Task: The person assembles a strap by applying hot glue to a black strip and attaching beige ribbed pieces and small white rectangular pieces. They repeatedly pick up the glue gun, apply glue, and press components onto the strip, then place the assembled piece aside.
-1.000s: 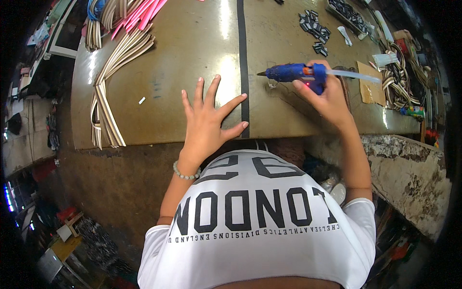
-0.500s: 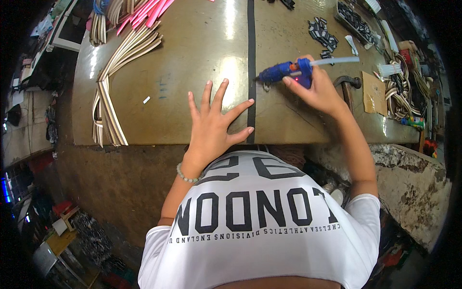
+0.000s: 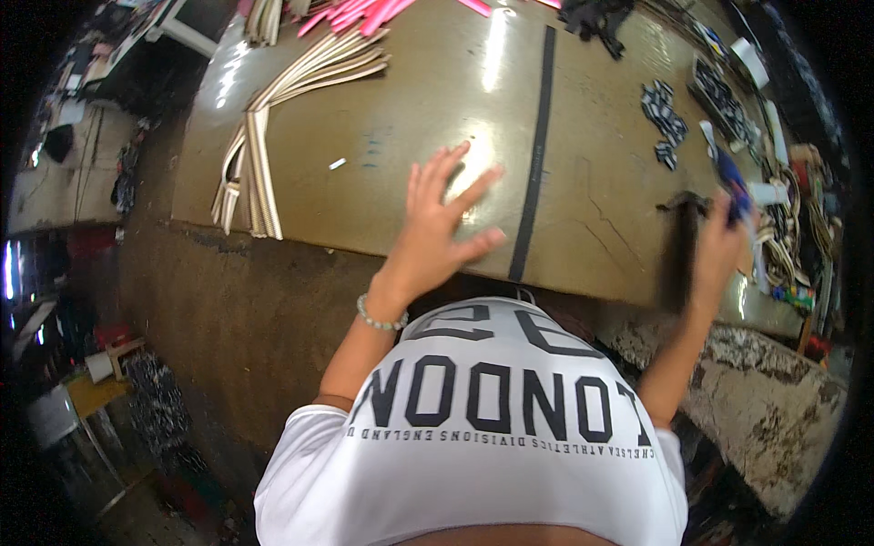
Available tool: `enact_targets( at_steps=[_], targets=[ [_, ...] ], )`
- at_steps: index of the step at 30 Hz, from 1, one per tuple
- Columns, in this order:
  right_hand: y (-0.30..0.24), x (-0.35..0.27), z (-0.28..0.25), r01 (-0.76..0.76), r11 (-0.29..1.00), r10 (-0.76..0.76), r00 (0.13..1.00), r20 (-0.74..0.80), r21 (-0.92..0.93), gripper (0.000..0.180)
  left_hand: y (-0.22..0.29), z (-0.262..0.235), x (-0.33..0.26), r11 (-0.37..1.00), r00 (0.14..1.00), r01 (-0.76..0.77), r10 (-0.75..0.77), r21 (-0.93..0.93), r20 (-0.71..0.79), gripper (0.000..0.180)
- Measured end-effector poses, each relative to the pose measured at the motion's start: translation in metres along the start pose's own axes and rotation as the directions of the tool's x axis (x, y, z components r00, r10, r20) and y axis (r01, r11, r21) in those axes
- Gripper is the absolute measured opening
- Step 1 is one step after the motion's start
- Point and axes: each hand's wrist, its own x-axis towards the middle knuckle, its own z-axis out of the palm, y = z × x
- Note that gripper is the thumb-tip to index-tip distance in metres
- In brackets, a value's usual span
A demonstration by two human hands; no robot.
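My left hand (image 3: pixel 440 221) is over the near part of the brownish table (image 3: pixel 428 100), fingers spread and slightly blurred, holding nothing. I cannot tell whether it touches the surface. A black strip (image 3: pixel 534 164) runs across the table just right of it. Over at the right side, my right hand (image 3: pixel 719 250) is closed around a blue glue gun (image 3: pixel 731 182), both smeared by motion. The gun's nose points away from me, near a small white piece (image 3: pixel 707 136). A dark metal clamp (image 3: pixel 685 202) on the table edge is beside this hand, partly hidden by it.
Striped beige and brown strips (image 3: pixel 262 173) lie bundled at the left, with pink strips (image 3: pixel 355 14) beyond. Small black-and-white pieces (image 3: pixel 664 114) sit in a pile and in a tray (image 3: pixel 726 105) at the right. Coiled strips (image 3: pixel 787 237) lie near the right edge.
My right hand has carried the glue gun rightward from beside the black strip to the table's right side. My left hand has lifted or shifted slightly, still spread. The view has turned.
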Motion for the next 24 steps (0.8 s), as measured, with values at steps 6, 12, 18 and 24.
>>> enact_targets(
  at_steps=[6, 12, 18, 24],
  targets=[
    [0.162, -0.019, -0.042, -0.530, 0.778, 0.494, 0.848, -0.191, -0.337, 0.074, -0.124, -0.122, 0.024, 0.838, 0.585, 0.522, -0.216, 0.160, -0.781, 0.031],
    [0.060, -0.021, -0.089, -0.529, 0.588, 0.747, 0.646, 0.158, -0.612, 0.083, -0.226, -0.146, 0.020, 0.536, 0.601, 0.757, -0.349, 0.373, -0.719, 0.048],
    [-0.058, -0.019, -0.062, -0.345, 0.908, 0.402, 0.878, 0.259, -0.238, 0.057, -0.198, -0.151, 0.032, 0.852, 0.537, 0.523, -0.312, 0.019, -0.784, 0.031],
    [-0.139, 0.014, 0.004, 0.159, 0.949, -0.197, 0.973, 0.117, 0.273, 0.025, -0.042, -0.153, 0.055, 0.971, 0.747, -0.019, -0.145, -0.239, -0.649, 0.014]
  ],
)
